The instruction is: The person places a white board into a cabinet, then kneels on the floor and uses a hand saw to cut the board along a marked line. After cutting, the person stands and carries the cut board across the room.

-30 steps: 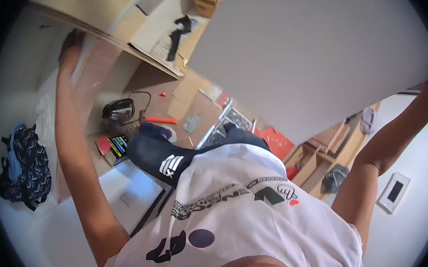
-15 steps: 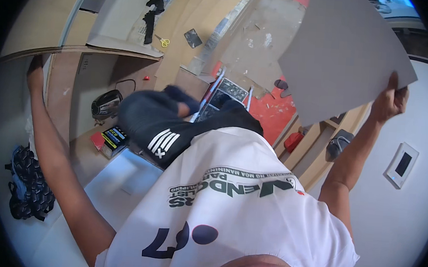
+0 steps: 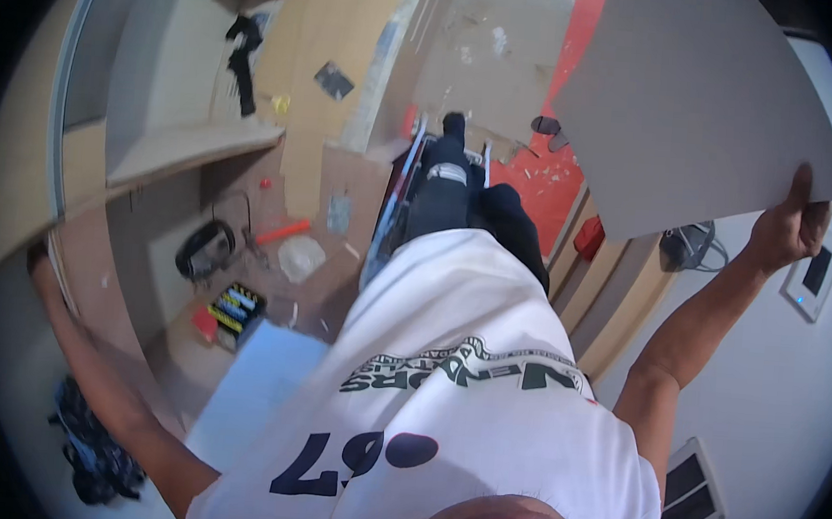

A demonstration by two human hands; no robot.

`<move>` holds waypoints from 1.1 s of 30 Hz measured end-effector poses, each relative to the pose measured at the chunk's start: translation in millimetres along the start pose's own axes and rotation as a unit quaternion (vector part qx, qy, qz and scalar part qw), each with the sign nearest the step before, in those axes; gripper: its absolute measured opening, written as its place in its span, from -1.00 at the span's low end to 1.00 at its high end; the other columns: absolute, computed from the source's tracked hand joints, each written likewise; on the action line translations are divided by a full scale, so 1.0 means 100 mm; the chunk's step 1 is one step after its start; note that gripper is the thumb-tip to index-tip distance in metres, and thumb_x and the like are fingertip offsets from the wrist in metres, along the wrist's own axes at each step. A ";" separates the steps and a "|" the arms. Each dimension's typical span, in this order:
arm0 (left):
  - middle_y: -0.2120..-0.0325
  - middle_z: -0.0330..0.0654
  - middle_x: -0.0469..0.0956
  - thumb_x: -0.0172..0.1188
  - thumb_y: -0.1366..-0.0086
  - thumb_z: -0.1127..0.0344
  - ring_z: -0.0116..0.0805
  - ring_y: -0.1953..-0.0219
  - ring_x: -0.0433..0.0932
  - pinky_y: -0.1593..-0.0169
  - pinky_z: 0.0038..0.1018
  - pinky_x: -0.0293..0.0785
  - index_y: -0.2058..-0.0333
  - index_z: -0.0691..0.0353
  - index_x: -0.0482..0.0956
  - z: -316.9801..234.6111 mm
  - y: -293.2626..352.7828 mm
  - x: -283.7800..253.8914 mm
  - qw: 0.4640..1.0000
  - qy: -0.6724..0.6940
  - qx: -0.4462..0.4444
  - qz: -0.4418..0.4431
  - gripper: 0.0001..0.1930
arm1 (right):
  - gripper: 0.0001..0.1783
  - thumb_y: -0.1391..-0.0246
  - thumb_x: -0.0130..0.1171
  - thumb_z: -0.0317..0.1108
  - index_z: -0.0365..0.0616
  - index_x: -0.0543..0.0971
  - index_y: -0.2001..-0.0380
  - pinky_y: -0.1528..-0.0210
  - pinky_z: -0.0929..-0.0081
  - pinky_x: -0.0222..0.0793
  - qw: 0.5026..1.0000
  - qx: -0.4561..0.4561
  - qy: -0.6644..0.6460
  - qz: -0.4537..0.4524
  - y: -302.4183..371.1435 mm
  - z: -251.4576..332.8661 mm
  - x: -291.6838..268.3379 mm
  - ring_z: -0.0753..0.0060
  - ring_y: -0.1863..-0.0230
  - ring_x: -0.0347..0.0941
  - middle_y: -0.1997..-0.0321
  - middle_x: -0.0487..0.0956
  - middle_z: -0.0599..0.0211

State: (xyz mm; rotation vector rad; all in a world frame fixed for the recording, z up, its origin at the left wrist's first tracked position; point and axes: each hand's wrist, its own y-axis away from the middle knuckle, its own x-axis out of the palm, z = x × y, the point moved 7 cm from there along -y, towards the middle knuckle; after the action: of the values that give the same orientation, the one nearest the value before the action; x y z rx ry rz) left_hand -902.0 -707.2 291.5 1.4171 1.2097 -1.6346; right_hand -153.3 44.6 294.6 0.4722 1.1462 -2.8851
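Observation:
My right hand point(image 3: 793, 223) is closed on one corner of a large, flat grey sheet point(image 3: 696, 115), thumb on its near face. The sheet is held up at the right, tilted, and its top runs out of view. At the far left my left arm stretches to the wooden cabinet point(image 3: 97, 266), and my left hand point(image 3: 40, 260) is at the edge of an upright panel there. Shadow and the cabinet edge hide its fingers. Below me, my legs are over a stepladder point(image 3: 396, 205).
Inside the cabinet are a black corded device point(image 3: 206, 250), a black-and-yellow box point(image 3: 236, 310), a clear plastic bag point(image 3: 301, 258) and a light blue sheet point(image 3: 263, 374). A backpack point(image 3: 94, 449) lies lower left. Wooden shelving point(image 3: 616, 293) and a wall panel point(image 3: 813, 278) are at right.
My raised leg has come off the cabinet side, and both legs are now over the stepladder. My view has shifted. The grey sheet stays in my right hand; my left hand remains at the cabinet.

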 end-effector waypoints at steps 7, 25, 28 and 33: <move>-0.05 0.00 0.49 -0.03 -0.40 0.04 -0.04 -0.07 0.44 -0.15 -0.26 0.34 -0.10 0.28 0.49 -0.13 0.31 0.20 0.998 -0.022 -0.055 -0.017 -0.52 | -0.72 -0.24 0.22 -0.39 -0.41 0.58 0.10 0.13 0.56 0.54 0.997 0.039 -0.002 -0.067 -0.05 -0.75 -0.20 0.41 0.19 0.59 0.18 0.66 0.14; 0.02 -0.06 0.54 0.06 -0.38 0.16 -0.16 0.00 0.50 -0.11 -0.32 0.40 -0.06 0.29 0.52 -1.05 0.87 1.75 0.985 0.008 -0.158 -0.075 -0.60 | -0.73 -0.27 0.16 -0.43 -0.30 0.48 0.01 0.05 0.50 0.51 0.908 0.188 -0.372 -0.032 -0.24 -3.24 1.46 0.47 0.10 0.55 0.09 0.60 0.24; 0.04 -0.07 0.55 0.08 -0.37 0.18 -0.18 0.01 0.51 -0.10 -0.33 0.41 -0.05 0.30 0.53 -1.19 0.96 1.88 0.981 0.004 -0.178 -0.077 -0.61 | -0.72 -0.27 0.16 -0.41 -0.32 0.50 0.01 0.04 0.47 0.50 0.905 0.188 -0.382 -0.004 -0.52 -3.36 1.82 0.41 0.08 0.55 0.05 0.61 0.20; 0.06 -0.09 0.57 0.11 -0.37 0.21 -0.21 0.03 0.53 -0.09 -0.35 0.43 -0.04 0.30 0.53 -1.52 1.13 2.13 0.971 -0.002 -0.214 -0.105 -0.63 | -0.68 -0.25 0.20 -0.38 -0.32 0.50 0.00 0.03 0.46 0.49 0.906 0.173 -0.387 0.020 -1.06 -3.78 2.18 0.40 0.08 0.55 0.05 0.61 0.19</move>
State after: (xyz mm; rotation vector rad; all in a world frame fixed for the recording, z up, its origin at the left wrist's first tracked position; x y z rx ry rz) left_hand -785.9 -587.6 60.2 1.0404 1.6391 -1.3930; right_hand -268.4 399.7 45.2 -0.6133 0.4889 -2.7625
